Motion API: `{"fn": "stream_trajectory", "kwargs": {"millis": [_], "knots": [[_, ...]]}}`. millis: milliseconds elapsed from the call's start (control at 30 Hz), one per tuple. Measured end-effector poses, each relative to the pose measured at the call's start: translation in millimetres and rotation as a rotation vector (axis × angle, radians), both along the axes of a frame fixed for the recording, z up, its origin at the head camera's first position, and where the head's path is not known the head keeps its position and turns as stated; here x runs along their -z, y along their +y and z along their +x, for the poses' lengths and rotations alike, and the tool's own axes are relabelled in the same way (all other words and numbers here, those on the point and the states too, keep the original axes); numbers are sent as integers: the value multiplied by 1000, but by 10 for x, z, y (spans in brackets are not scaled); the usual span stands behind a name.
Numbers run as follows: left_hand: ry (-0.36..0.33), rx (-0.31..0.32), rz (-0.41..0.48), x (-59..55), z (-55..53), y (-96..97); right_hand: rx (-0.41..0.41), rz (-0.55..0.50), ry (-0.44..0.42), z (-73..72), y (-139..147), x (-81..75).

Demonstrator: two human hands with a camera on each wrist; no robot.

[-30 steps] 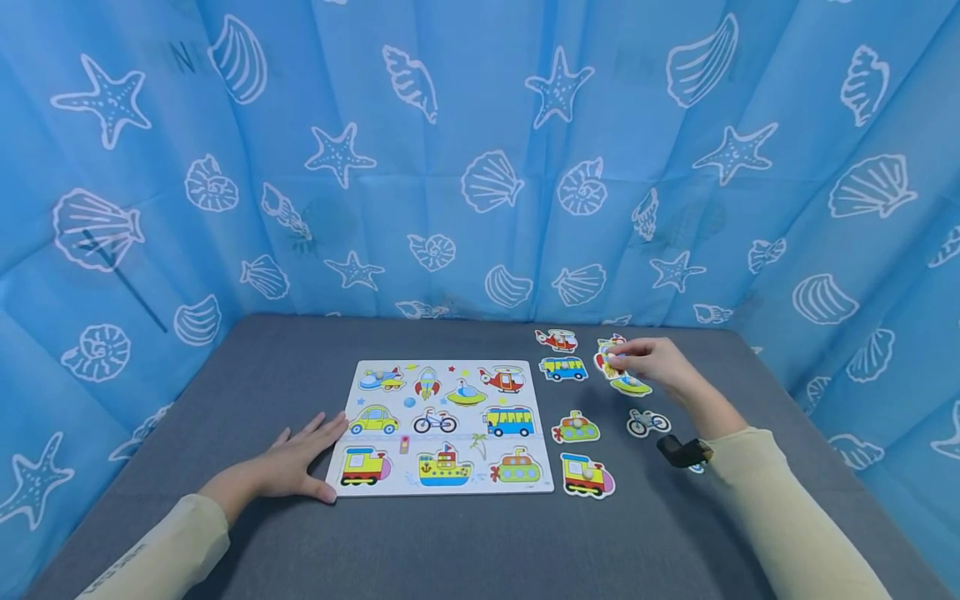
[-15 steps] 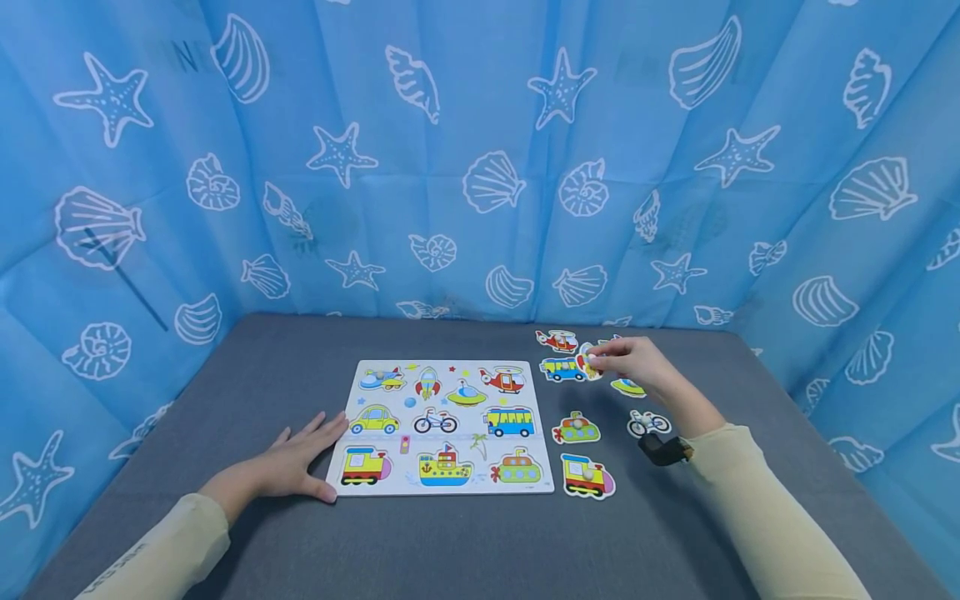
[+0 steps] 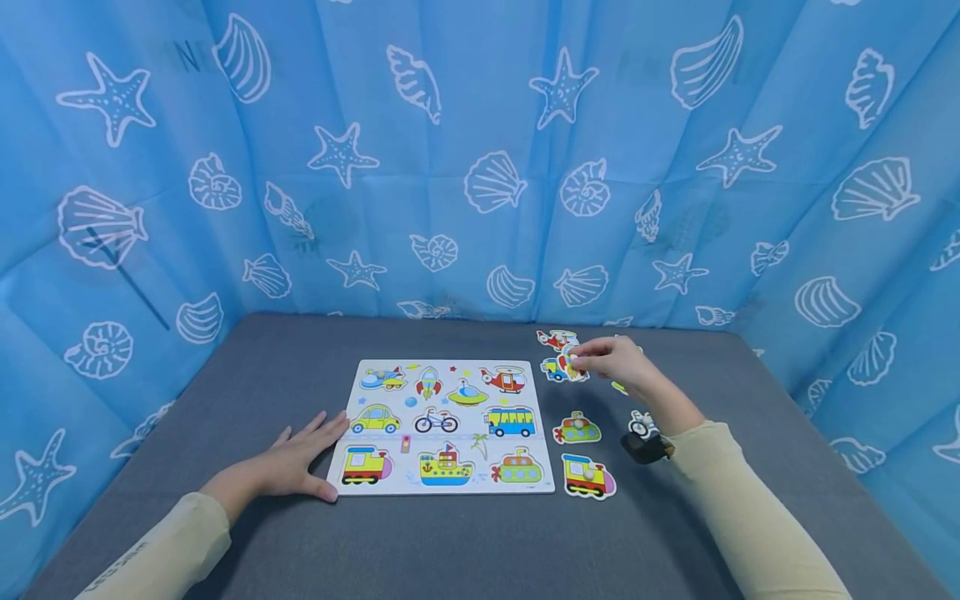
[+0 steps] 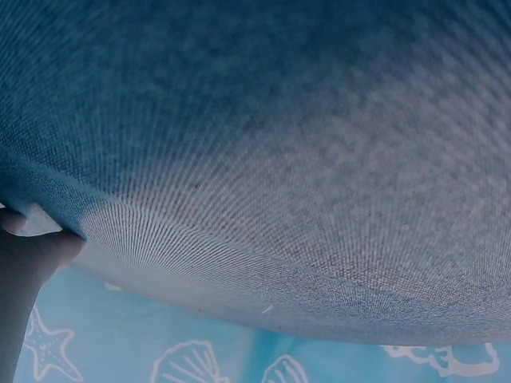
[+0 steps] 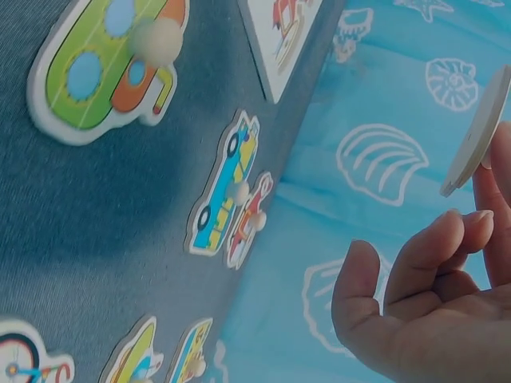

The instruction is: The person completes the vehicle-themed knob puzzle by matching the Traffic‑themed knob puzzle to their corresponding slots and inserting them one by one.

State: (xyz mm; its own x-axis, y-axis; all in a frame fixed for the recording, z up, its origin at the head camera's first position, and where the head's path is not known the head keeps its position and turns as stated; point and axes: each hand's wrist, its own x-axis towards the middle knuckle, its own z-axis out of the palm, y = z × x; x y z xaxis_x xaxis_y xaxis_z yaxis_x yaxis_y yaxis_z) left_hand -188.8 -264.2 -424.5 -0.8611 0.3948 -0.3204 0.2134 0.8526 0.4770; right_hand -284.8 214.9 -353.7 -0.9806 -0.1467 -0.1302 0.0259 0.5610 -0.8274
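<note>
My left hand (image 3: 296, 462) rests with fingers spread at the left edge of a white puzzle board (image 3: 471, 422); part of it shows in the left wrist view. Thumb and fingers of my right hand (image 3: 618, 364) pinch a rocket puzzle piece (image 3: 573, 367) in the air. From the head, that piece covers part of the bus piece (image 3: 553, 370). In the right wrist view, the rocket piece (image 5: 477, 136) is seen edge-on beside my right hand (image 5: 439, 295), its picture hidden. A helicopter piece (image 3: 556, 338) lies just behind the bus piece.
On the grey table (image 3: 480, 550), right of the board, lie a submarine piece (image 3: 577, 428), a train piece (image 3: 587, 477) and a bicycle piece (image 3: 640, 422). The flying saucer piece (image 5: 132, 351) is mostly hidden by my right hand from the head. A blue curtain (image 3: 480, 250) hangs behind.
My right hand has carried the rocket piece left, from above the flying saucer piece to over the bus piece. The left hand and the board have stayed still.
</note>
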Motion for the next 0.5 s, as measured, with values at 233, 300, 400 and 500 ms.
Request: {"fn": "stream_trajectory", "kwargs": {"millis": [233, 300, 400, 500], "knots": [[6, 18, 20, 20, -8, -21, -12, -52, -21, -24, -110, 24], [6, 17, 18, 32, -15, -27, -6, -55, -27, -21, -148, 22], [5, 11, 18, 39, -14, -25, -17, -61, -28, -20, -191, 18], [2, 1, 9, 42, -13, -17, -32, -62, -29, -27, -224, 22]]}}
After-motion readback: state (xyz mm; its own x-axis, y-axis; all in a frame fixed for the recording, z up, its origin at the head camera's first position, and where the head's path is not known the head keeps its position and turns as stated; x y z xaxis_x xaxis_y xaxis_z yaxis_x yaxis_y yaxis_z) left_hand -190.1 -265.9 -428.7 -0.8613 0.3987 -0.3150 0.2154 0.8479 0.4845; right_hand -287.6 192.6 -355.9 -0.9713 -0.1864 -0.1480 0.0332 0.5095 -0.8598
